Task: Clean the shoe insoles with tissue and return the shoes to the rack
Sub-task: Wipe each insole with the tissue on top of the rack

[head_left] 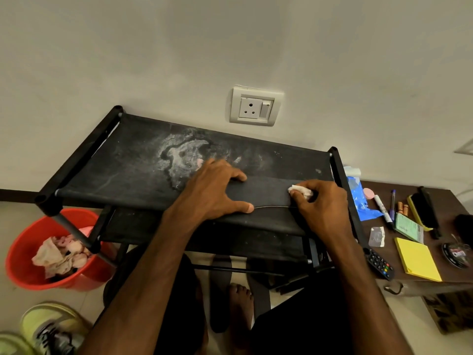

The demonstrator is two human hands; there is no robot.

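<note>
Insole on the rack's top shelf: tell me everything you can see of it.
The insole is black, thin and flat, matte like foam or fabric, lying lengthwise along the front right of the rack's dusty top shelf. The left hand presses its left part with spread fingers; the right hand pinches a white tissue against its right end. Both ends are hidden.

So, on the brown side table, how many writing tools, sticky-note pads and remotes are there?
Writing tools: 2 (white marker, blue pen)
Yellow square sticky-note pad: 1
Black remote control: 1
Total: 4
</note>
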